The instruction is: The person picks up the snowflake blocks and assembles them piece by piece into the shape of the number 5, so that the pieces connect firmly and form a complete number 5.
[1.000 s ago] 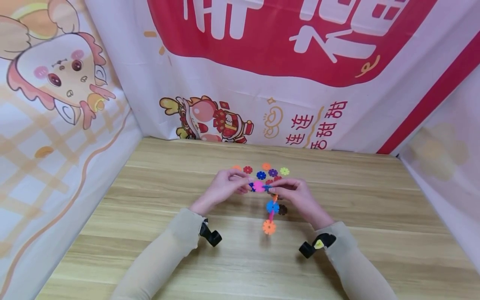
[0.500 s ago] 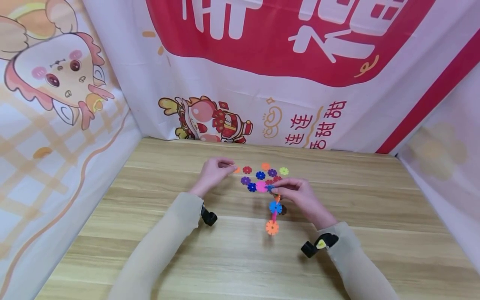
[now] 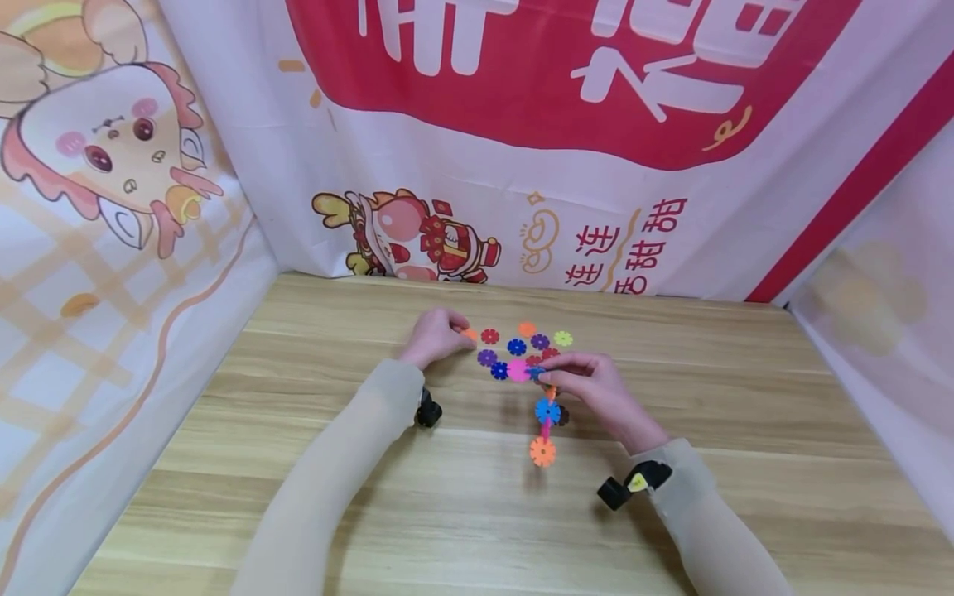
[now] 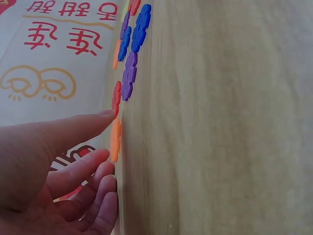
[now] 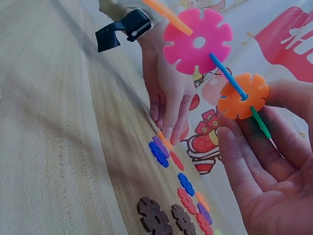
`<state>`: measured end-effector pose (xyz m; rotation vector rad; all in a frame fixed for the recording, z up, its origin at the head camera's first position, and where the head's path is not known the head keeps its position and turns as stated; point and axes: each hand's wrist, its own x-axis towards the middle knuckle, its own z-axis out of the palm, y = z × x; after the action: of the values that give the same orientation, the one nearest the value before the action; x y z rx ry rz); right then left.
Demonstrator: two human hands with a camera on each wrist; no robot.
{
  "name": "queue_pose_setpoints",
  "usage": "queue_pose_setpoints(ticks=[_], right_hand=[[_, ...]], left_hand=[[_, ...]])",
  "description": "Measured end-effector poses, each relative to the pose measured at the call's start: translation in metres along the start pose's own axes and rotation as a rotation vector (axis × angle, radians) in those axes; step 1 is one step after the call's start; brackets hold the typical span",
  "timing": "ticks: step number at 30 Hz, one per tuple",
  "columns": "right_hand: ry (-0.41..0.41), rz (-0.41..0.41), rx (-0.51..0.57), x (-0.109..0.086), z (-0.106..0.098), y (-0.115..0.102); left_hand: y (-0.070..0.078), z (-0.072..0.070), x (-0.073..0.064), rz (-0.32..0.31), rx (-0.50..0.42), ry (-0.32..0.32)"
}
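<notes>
Reaching with my left hand to the orange disc at the outer edge of the loose scatter on the worktop. Left fingers parted around it; no pinch seen. My right hand grips the chain of discs, apparently lifted, at the near side of the scatter.

Risks, as I judge them: thumb tip sits right by the neighbouring red disc, so a sloppy pinch could drag both. Disc is thin and lies flat; a fingertip pressing down instead of catching the rim might send it skating. On the right, much of the chain juts out from my grip, so a wrist twist could lever a slot loose and drop the tail.

Views: left wrist gives the gap between thumb and fingers, which the head view is too distant to settle. Right wrist shows a green disc edge-on against my fingers, not made out from above, and two brown discs; the head view clearly shows one, partly behind the chain.
</notes>
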<state>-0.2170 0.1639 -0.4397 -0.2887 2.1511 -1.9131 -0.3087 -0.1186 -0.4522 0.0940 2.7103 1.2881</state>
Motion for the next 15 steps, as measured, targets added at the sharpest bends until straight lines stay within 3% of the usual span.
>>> queue_pose_setpoints(ticks=[15], right_hand=[[-0.001, -0.008, 0.000, 0.0006, -0.0007, 0.0019]], left_hand=[[0.0023, 0.0037, 0.0045, -0.033, 0.036, 0.012]])
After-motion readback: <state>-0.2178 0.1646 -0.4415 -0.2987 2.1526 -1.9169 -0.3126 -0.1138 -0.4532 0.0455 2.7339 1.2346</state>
